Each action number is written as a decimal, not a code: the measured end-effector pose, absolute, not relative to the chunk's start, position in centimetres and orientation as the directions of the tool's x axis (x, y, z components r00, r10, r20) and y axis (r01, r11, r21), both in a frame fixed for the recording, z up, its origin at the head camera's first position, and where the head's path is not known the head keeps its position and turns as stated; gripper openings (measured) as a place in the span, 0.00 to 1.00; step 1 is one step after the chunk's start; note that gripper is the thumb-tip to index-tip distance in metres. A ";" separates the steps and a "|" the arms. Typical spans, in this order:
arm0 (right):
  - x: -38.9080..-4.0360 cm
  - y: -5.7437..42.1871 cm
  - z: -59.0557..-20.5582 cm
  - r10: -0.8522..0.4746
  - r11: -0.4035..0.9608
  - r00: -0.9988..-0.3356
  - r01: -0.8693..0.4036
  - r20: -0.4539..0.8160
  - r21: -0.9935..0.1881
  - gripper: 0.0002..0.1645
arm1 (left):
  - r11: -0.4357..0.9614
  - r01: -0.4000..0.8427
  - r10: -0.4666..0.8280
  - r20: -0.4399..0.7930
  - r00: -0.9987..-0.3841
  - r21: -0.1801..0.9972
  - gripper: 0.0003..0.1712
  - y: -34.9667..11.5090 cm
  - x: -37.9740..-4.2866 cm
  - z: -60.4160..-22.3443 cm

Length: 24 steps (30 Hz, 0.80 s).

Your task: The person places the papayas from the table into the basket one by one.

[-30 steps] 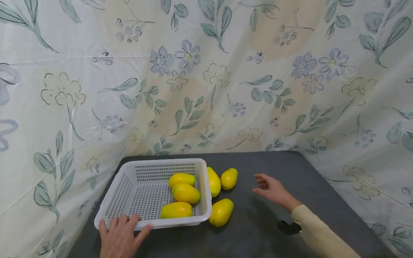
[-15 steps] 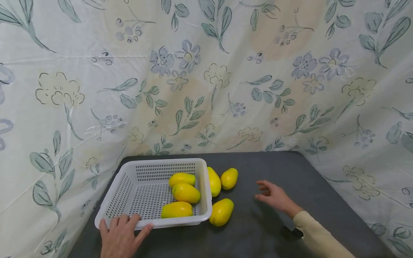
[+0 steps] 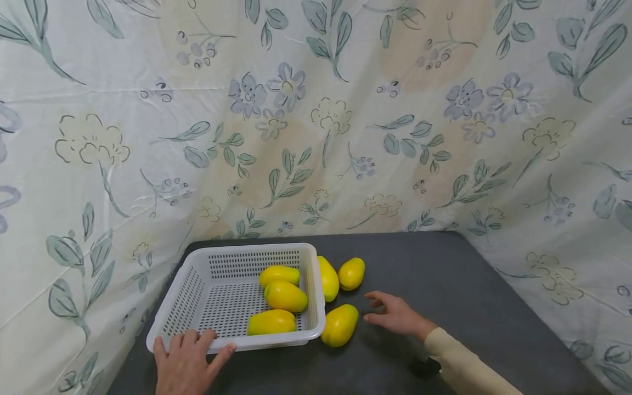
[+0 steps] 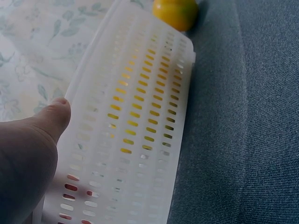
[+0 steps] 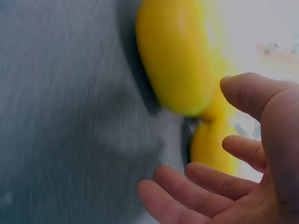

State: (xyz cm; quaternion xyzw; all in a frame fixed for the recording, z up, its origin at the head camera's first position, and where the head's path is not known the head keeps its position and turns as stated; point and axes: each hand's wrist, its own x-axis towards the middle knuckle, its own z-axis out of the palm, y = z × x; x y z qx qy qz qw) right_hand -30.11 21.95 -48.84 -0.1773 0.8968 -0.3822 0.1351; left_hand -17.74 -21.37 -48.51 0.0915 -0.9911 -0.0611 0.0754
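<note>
A bare right hand [image 3: 397,316] just beside a smooth yellow oval fruit [image 3: 339,326]; a bare left hand [image 3: 185,359] on a white slotted plastic basket [image 3: 316,299]

Nearest, a strip of dark grey tabletop [image 3: 415,258] runs in front of the basket and on to the right. The basket fills the left part of the table, its left side close to the table's left edge and its far rim just inside the far edge. The widest room lies to the right, where the surface stretches well past the right hand to the right edge.

The left hand grips the near rim at its left end: fingers bent over it, thumb angled out to the right along it. Slightly farther out, the right hand has its fingers spread and gently bent, thumb well apart from them, a small gap left of it before the fruit. A cream sleeve [image 3: 469,365] covers that forearm.

That fruit lies just right of the basket's near right corner, glossy yellow with a green tinge at its far end; whether it touches the basket I cannot tell. Inside, toward the right wall, 3 similar yellow-green fruits [image 3: 286,297] lie on their sides, near to far. Beyond, outside the right wall, 2 more loose yellow fruits [image 3: 351,274] sit side by side. Farthest hangs a white floral cloth [image 3: 326,164].
</note>
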 end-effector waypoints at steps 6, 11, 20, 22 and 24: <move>-29.9 19.0 -49.0 -0.465 0.617 -0.882 -0.262 -0.075 -0.742 0.35 | 0.975 -0.175 -0.191 0.112 -0.975 0.137 0.49 -21.4 -17.8 -48.4; -29.8 16.6 -49.0 -0.483 0.593 -0.875 -0.292 -0.041 -0.751 0.35 | 0.973 -0.177 -0.193 0.107 -0.975 0.147 0.49 -21.4 -17.9 -48.4; -29.8 13.5 -50.2 -0.478 0.580 -0.878 -0.290 -0.029 -0.761 0.36 | 0.971 -0.183 -0.198 0.091 -0.976 0.156 0.50 -21.4 -17.8 -48.3; -29.7 13.2 -50.3 -0.479 0.572 -0.878 -0.304 -0.009 -0.762 0.35 | 0.971 -0.184 -0.199 0.090 -0.976 0.156 0.50 -21.4 -17.8 -48.3; -29.7 13.0 -50.4 -0.479 0.561 -0.878 -0.306 0.000 -0.769 0.34 | 0.970 -0.184 -0.199 0.087 -0.976 0.156 0.50 -21.4 -17.8 -48.3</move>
